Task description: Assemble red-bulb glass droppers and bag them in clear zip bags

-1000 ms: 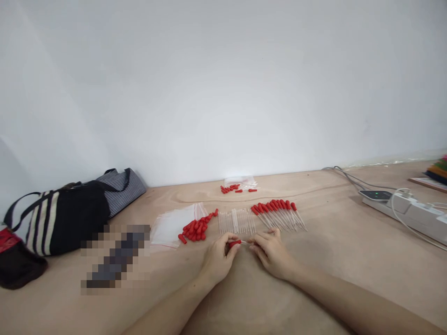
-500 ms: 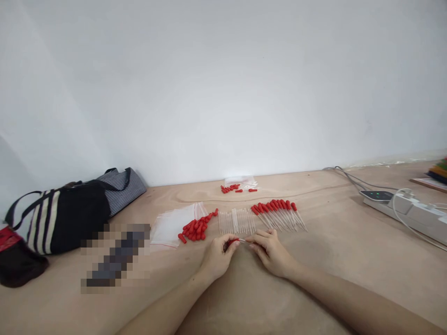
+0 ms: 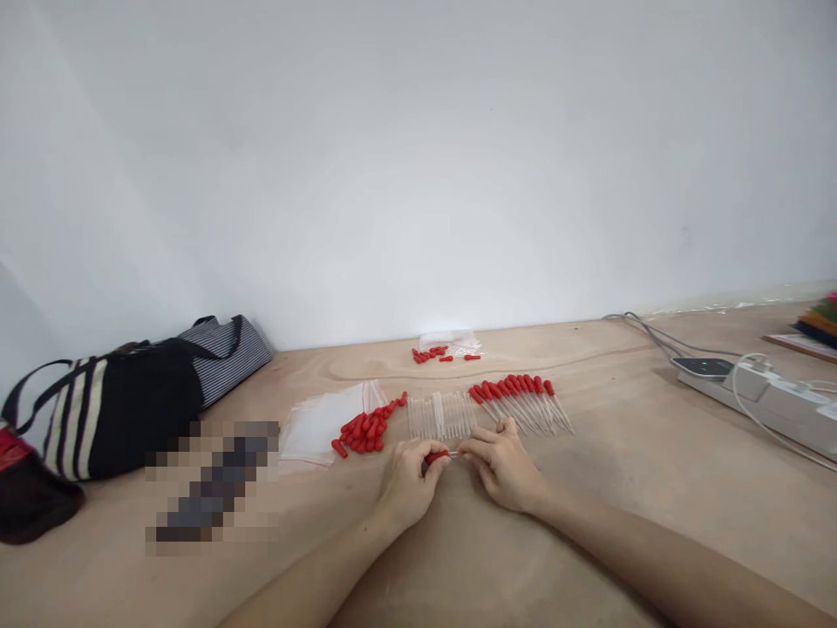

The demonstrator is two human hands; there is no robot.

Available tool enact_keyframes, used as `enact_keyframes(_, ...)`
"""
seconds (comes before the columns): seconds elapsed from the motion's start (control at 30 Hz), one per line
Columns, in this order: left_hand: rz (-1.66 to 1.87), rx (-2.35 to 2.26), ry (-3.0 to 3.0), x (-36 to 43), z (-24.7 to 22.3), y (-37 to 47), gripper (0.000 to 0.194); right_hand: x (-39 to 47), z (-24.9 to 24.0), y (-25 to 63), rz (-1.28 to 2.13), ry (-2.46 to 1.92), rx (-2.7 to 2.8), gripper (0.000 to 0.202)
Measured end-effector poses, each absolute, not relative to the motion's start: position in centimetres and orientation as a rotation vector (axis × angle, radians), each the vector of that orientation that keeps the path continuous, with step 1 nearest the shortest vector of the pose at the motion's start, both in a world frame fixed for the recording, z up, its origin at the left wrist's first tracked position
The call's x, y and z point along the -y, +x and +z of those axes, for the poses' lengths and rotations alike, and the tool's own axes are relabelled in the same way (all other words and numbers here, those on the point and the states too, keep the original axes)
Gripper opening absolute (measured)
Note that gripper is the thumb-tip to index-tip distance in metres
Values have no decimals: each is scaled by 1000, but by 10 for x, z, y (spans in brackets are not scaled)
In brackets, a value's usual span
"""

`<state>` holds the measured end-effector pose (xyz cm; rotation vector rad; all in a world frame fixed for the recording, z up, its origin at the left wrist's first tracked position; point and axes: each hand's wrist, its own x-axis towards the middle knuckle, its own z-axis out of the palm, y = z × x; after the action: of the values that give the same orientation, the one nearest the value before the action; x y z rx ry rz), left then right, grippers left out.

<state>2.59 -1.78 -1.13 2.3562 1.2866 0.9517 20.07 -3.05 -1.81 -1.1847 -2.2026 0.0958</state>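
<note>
In the head view, the person's left hand [image 3: 409, 480] has thumb and forefinger closed on a red bulb [image 3: 436, 457], which lies between them with its narrow end facing the other hand. A thin clear tube [image 3: 453, 453] spans the short gap from that end to the right hand [image 3: 505, 467], whose thumb and fingertips are pinched together on its far part. How deep the tube sits in the bulb cannot be told. Both hands are low over the wooden table [image 3: 628, 488].

A red band [image 3: 17, 449] crosses the dark object [image 3: 39, 506] at the left edge; any lettering on it cannot be read. The black bag [image 3: 140, 410] bears pale stripes.

Flat clear bags [image 3: 307, 427] with red lines along their edges lie to the left, a heap of red bulbs [image 3: 364, 431] partly over them. Beside the heap runs a row of bare tubes [image 3: 422, 417], then a row of bulb-topped tubes [image 3: 520, 401]. Near the wall, another clear bag [image 3: 448, 338] lies behind loose red bulbs [image 3: 428, 354]; whether the tubes there are inside it is unclear.
</note>
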Motion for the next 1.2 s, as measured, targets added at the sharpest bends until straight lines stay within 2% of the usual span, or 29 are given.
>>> enact_keyframes(0.27,959,-1216,2596,20,-11,25,7,30,-14,201,273,-1173,2210,24)
enact_keyframes(0.7,931,-1185,2636,19,-7,25,8,29,-10,203,480,-1164,2250,27)
enact_keyframes(0.83,854,-1253,2642,17,-6,22,11,28,-8,210,300,-1137,2331,25)
enact_keyframes(0.97,946,-1430,2647,6,-6,11,34,16,-5,222,10,-1414,2164,22)
enact_keyframes(1.2,944,-1926,2540,-13,2,-17,25,-16,-11,215,-50,-1898,1819,22)
